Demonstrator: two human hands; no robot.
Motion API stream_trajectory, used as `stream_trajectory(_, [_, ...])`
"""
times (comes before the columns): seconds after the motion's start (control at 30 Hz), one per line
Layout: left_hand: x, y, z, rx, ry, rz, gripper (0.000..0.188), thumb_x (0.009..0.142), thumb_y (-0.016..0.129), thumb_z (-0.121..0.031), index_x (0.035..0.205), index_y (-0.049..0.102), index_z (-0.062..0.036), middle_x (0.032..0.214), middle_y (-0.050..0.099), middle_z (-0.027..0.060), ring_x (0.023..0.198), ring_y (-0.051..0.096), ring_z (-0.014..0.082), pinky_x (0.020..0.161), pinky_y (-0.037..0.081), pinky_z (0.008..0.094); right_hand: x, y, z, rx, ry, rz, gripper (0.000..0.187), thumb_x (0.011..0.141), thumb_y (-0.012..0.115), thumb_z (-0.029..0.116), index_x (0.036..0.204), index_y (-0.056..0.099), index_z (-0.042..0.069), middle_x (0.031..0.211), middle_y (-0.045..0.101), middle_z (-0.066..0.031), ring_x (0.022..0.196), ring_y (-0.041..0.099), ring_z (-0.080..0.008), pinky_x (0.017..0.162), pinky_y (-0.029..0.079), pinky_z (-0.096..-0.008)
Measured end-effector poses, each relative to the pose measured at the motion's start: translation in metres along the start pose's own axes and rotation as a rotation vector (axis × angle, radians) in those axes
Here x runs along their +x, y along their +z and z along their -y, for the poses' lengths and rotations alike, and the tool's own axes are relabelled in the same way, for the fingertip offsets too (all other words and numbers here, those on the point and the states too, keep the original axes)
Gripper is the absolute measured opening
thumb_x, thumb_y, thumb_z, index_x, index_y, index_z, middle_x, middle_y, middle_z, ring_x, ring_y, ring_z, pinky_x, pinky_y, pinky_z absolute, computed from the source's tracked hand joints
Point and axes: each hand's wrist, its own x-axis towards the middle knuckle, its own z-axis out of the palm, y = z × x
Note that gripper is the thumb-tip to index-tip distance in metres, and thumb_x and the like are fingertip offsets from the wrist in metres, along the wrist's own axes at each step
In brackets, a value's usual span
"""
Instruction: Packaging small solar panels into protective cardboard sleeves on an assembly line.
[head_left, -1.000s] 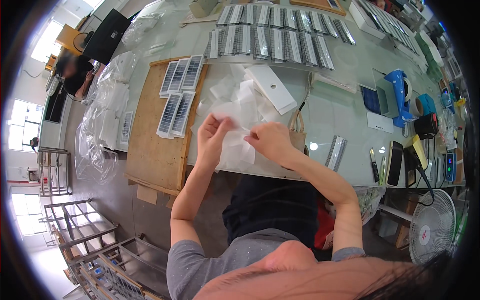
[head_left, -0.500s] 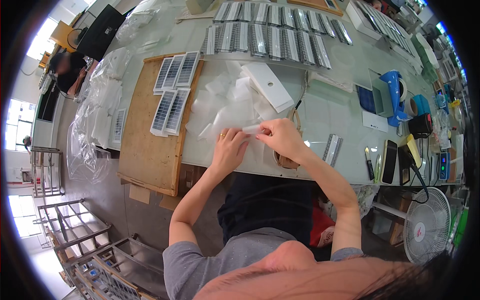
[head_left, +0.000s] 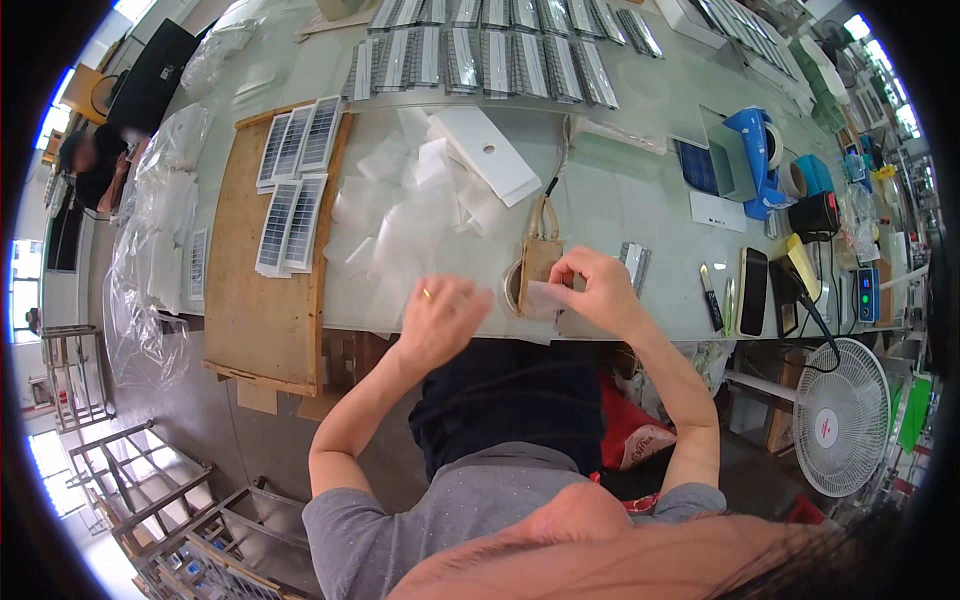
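The right hand (head_left: 597, 292) pinches a small clear plastic sleeve (head_left: 547, 296) at the near edge of the pale worktop (head_left: 640, 200), just over a small brown wooden holder (head_left: 540, 262), close for easy handling. The left hand (head_left: 440, 318), fingers loosely curled and holding nothing, hovers beside the loose heap of clear plastic bags (head_left: 410, 220), within reach.

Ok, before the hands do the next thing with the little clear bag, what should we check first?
1. Right hand pinches the clear bag: ok.
2. Left hand on the bag: not ok, it is apart and blurred.
3. Bag mouth open: cannot tell.
4. Spare bags within reach on the table: ok.
5. Small solar panels waiting on the wooden board: ok.
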Motion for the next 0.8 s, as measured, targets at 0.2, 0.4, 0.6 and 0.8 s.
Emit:
stream_trajectory(0.2, [-0.01,0.02,-0.025,-0.134,0.188,-0.056,0.032,0.073,0.072,-0.017,0.105,0.069,-0.0225,0.104,0.052,-0.0033,0.097,0.049,0.0172,0.085,0.044,0.0353,0.006,0.003,-0.014,-0.078,-0.088,-0.051,0.018,0.076,0.081,0.022,0.083,0.069,0.01,0.086,0.058,-0.0019,0.082,0.056,-0.0193,0.078,0.042,-0.0337])
stream_trajectory(0.4, [0.004,0.02,-0.035,-0.346,0.018,-0.047,0.026,0.068,0.081,-0.016,0.093,0.073,-0.0222,0.091,0.054,-0.006,0.09,0.05,0.0176,0.076,0.04,0.0336,0.008,0.008,-0.022,-0.145,-0.103,-0.149,0.018,0.076,0.081,0.024,0.083,0.068,0.014,0.091,0.055,0.0007,0.094,0.052,-0.0189,0.09,0.03,-0.0363])
stream_trajectory(0.6, [0.009,0.013,-0.038,-0.39,-0.062,-0.048,0.02,0.071,0.084,-0.018,0.089,0.074,-0.0208,0.088,0.056,-0.0066,0.085,0.051,0.0177,0.073,0.039,0.0338,0.014,0.012,-0.024,-0.149,-0.088,-0.209,0.017,0.077,0.08,0.024,0.081,0.067,0.014,0.092,0.055,0.0016,0.096,0.051,-0.0191,0.091,0.029,-0.0368])
stream_trajectory(0.8, [0.01,0.015,-0.037,-0.366,-0.039,-0.05,0.021,0.071,0.084,-0.018,0.09,0.074,-0.0203,0.087,0.056,-0.0063,0.084,0.051,0.0178,0.072,0.038,0.0335,0.014,0.014,-0.029,-0.162,-0.091,-0.254,0.017,0.076,0.08,0.025,0.079,0.067,0.015,0.093,0.055,0.0017,0.094,0.051,-0.0198,0.088,0.029,-0.039])
